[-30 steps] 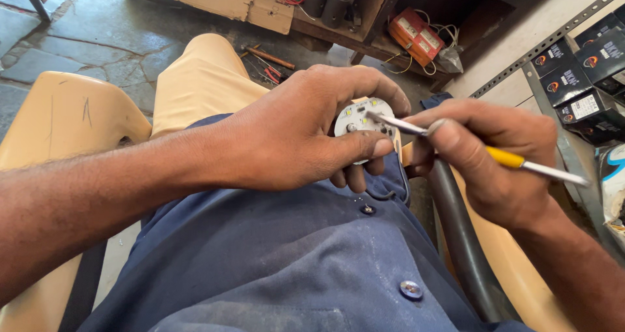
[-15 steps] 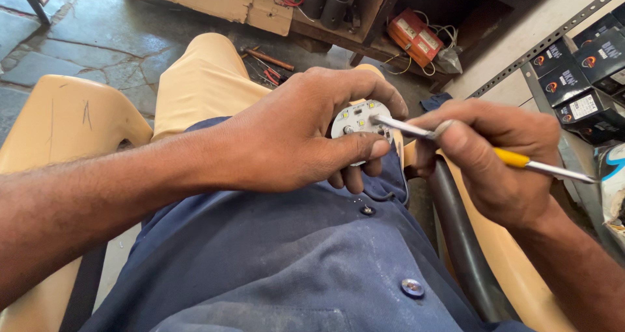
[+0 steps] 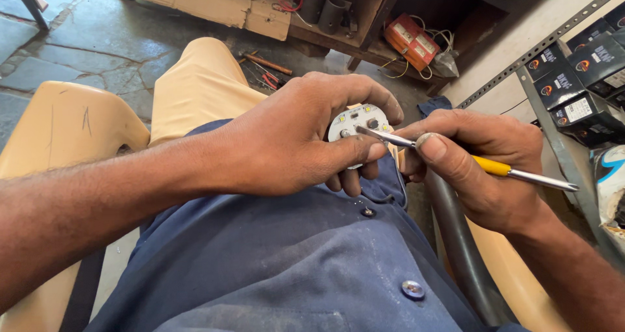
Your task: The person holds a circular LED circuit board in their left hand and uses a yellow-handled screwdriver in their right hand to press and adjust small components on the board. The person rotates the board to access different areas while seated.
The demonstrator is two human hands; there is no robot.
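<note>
Your left fingers are clenched around a small round white circuit disc, thumb pressed across its lower edge and the other fingers curled over the top and behind, so its component face is turned up toward you and kept steady above your lap. Your left hand cradles it just over the blue shirt. Your right hand pinches a thin metal tool with a yellow band like a pen, thumb and forefinger closed near the front for fine control. Its tip touches the disc's face, just beside your left thumb. Behind you lie a stone floor and dark boxes on a metal rack.
</note>
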